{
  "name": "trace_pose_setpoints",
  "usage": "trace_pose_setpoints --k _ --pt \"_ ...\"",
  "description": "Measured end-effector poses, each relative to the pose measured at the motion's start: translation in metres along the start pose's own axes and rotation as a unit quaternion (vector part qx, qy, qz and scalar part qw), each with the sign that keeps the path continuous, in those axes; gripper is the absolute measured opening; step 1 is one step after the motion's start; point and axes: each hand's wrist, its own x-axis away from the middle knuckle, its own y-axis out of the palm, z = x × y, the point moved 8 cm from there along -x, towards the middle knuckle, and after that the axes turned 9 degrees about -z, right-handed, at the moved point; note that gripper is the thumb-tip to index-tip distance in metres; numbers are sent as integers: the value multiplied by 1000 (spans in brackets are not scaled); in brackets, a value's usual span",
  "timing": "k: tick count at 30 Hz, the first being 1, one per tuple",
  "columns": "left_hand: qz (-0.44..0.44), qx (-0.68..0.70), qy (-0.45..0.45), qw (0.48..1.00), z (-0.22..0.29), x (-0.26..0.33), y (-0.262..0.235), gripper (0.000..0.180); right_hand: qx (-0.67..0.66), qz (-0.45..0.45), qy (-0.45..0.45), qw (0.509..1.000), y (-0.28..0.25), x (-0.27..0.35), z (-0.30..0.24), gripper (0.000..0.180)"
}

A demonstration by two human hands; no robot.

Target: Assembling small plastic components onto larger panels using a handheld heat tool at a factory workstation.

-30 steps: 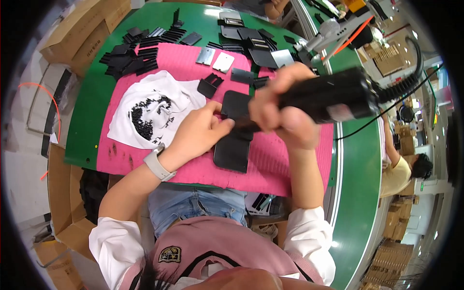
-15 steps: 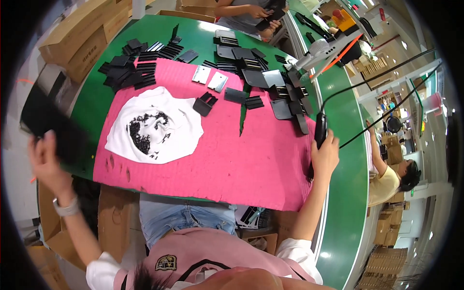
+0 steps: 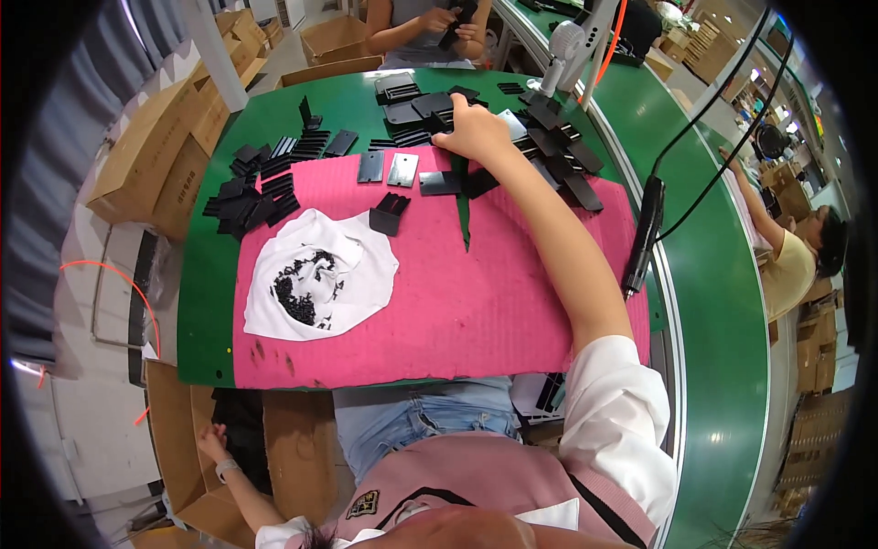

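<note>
My right hand (image 3: pixel 476 133) reaches to the far side of the table, thumb and forefinger around a black ribbed plastic part (image 3: pixel 443 119) in a pile of similar pieces. My left hand (image 3: pixel 213 444) is down at the lower left by an open cardboard box (image 3: pixel 302 457), its fingers loosely apart, with nothing seen in them. Dark items (image 3: pixel 242 430) lie inside that box. On the pink mat (image 3: pixel 457 320) a white cloth (image 3: pixel 366 265) holds many small black screws (image 3: pixel 297 297). Two small metal plates (image 3: pixel 401 169) lie beyond the cloth, near a black bracket (image 3: pixel 390 215).
A black electric screwdriver (image 3: pixel 646 233) hangs on its cord at the mat's right edge. More black parts (image 3: pixel 242 206) are heaped at the left, others (image 3: pixel 567 151) at the right. A white handheld fan (image 3: pixel 562 46) stands behind. Co-workers sit opposite (image 3: pixel 425 32) and right (image 3: pixel 791 265).
My right hand has let go of the screwdriver and moved to the far pile. My left hand has dropped to the box; the black panel it carried no longer shows in it.
</note>
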Motion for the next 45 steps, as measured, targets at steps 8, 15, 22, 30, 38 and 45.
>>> trace_pose_setpoints --k 8,15,22,30,38,45 --pt "-154 3 300 942 334 118 204 21 -202 147 -53 967 -60 49 -23 65" --pt "-614 147 142 762 383 318 463 51 -253 127 -338 898 -104 201 -126 64" --pt "-619 97 89 775 394 318 529 37 -272 72 -233 931 -62 119 -52 30" --pt "-624 113 69 770 374 308 523 37 -5 -14 -295 956 -11 95 -72 47" --pt "-606 148 81 777 371 292 522 40 -326 -21 -222 919 -39 88 -35 24" --pt "-639 182 62 745 373 304 523 45 -678 -181 -102 705 -41 124 -74 20"
